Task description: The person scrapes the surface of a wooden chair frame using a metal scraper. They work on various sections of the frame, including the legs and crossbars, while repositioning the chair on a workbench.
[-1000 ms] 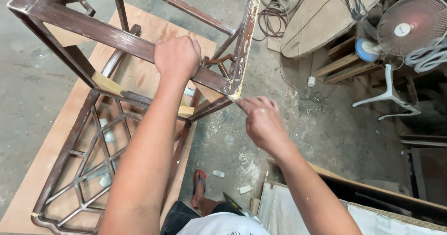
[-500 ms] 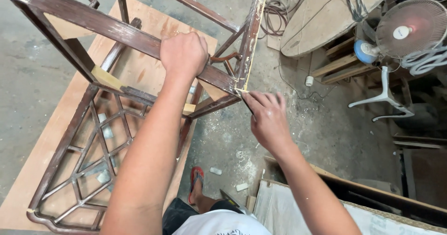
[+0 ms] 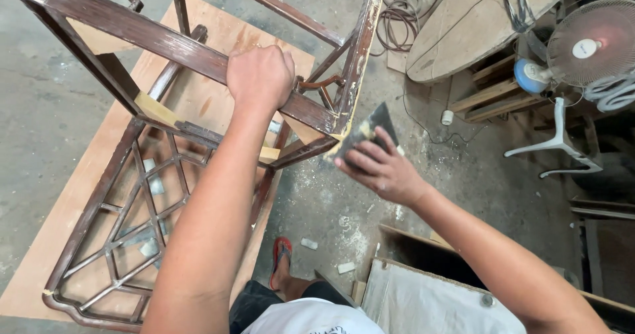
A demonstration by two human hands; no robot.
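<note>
Head view: the left hand wraps its grip tight around a rail of the dark wooden chair frame, lying on a plywood sheet. Right hand pinches dark sandpaper against the frame's corner.

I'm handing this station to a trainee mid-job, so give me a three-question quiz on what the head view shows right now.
1. True or false: the left hand grips a dark rail of the wooden chair frame.
2. What does the right hand press against the frame's corner post?
A. a paintbrush
B. a dark sheet of sandpaper
C. a hammer
3. What does the frame rest on?

Key:
1. True
2. B
3. A plywood board on the concrete floor
</note>
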